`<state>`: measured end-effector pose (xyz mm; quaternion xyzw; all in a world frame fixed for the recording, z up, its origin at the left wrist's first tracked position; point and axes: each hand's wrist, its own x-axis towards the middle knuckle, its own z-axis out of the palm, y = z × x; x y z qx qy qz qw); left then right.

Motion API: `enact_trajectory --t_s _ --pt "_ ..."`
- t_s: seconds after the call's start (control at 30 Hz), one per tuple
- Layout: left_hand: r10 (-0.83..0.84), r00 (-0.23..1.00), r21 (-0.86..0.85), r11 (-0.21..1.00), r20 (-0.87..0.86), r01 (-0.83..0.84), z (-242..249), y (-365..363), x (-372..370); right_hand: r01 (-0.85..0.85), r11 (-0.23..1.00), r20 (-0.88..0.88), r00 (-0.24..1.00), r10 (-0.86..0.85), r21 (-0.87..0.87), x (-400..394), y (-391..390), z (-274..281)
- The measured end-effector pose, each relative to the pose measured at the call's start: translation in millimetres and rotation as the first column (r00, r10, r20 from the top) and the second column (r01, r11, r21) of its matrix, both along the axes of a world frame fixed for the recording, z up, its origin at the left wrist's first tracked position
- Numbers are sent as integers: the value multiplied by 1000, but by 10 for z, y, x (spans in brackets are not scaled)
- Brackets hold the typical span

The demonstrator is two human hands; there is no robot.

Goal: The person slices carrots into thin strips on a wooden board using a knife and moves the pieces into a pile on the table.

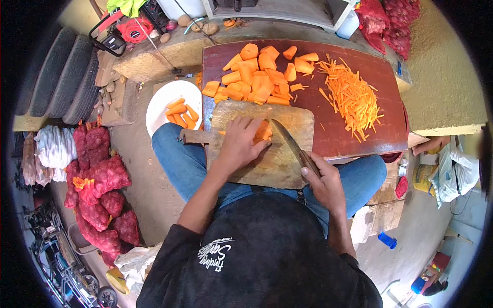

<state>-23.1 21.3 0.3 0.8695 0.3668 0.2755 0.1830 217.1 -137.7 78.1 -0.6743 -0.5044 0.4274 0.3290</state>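
A wooden cutting board [236, 167] with a handle pointing left lies at the near edge of the dark red table. My left hand [238, 138] presses a piece of carrot [263, 132] against the board, fingers curled over it. In my right hand [324, 180] is a kitchen knife [290, 141], its blade slanting up and left over the board, the tip near the carrot piece. Beyond the board sits a pile of peeled carrot chunks [262, 84]. To its right lies a heap of thin carrot strips [354, 100].
A white bowl [156, 95] holding several carrots [184, 114] stands left of the red table [382, 138]. Red mesh sacks [105, 179] line the floor at left, near stacked tires [67, 72]. More red sacks [390, 23] are at the upper right. A blue object [387, 240] lies on the floor.
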Motion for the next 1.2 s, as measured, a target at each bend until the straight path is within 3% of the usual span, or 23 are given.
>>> enact_trajectory --t_s 0.1,0.17,0.37,0.47,0.73,0.83,0.93,1.03,1.2 --pt "-44 998 -36 998 45 45 12 -41 -78 7 1000 -58 998 -8 -25 -12 35 -4" --pt "-69 996 -70 995 59 73 -28 -75 -82 -6 998 18 1000 5 70 -38 40 -65" --pt "-46 997 155 987 -54 54 -73 -192 59 -100 982 107 991 84 159 -162 32 -50" --pt "-76 983 172 979 -167 105 31 -198 79 -171 970 160 977 143 171 -184 0 -38" --pt "-142 986 161 975 -88 155 -57 -160 92 -264 957 307 927 217 122 -234 -117 73" --pt "-135 990 122 983 -45 139 -74 -172 95 -281 959 333 908 257 26 -312 208 -25" --pt "-121 992 110 986 -24 123 -84 -182 101 -314 935 308 917 253 165 -303 427 -131" --pt "-126 992 108 986 11 124 -80 -128 90 -306 952 302 908 290 6 -271 310 53" --pt "-104 993 81 992 58 99 -80 -159 115 -282 956 284 926 250 76 -366 351 -16"
